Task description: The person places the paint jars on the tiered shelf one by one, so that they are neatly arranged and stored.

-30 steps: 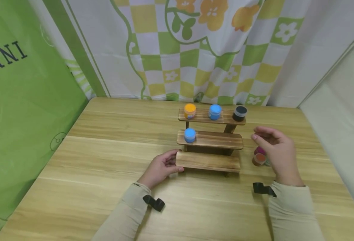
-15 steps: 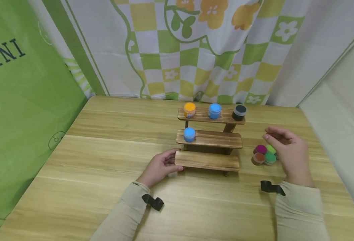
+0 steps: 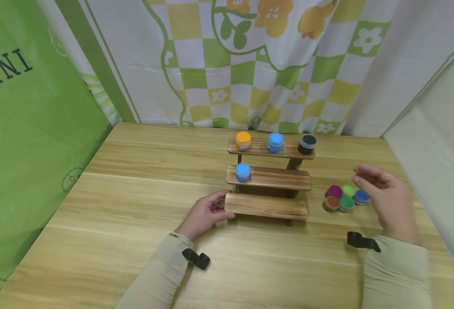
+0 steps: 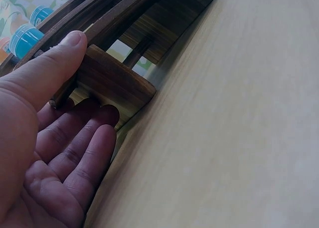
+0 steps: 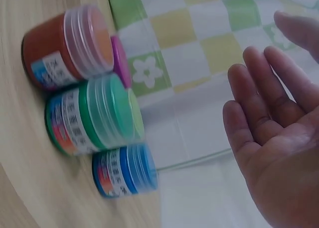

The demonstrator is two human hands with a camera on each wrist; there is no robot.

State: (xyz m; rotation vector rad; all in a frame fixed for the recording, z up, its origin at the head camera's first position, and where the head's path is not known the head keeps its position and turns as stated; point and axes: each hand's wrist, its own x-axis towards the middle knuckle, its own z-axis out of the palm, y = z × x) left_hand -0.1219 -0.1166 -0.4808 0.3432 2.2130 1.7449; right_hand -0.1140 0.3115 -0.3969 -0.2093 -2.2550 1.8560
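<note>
A three-tier wooden display stand (image 3: pixel 267 205) is on the table. My left hand (image 3: pixel 205 216) holds the left end of its lowest step; in the left wrist view the thumb (image 4: pixel 65 53) lies along the step's edge and the other fingers reach behind its end. My right hand (image 3: pixel 392 204) hovers above the table with relaxed fingers and nothing in them. Just left of it are small paint jars: magenta (image 3: pixel 333 192), light green (image 3: pixel 348 191), dark blue (image 3: pixel 361 197), green (image 3: pixel 346 203) and brown (image 3: pixel 331 204).
Along the top step stand an orange jar (image 3: pixel 243 141), a light blue jar (image 3: pixel 275 142) and a black jar (image 3: pixel 307 144). Another light blue jar (image 3: pixel 243 172) sits at the middle step's left end. A checked curtain (image 3: pixel 246 86) hangs behind the table (image 3: pixel 134 206).
My right hand has moved right, away from the stand and past the loose jars, uncovering the green, light green and dark blue ones. My left hand stays at the stand.
</note>
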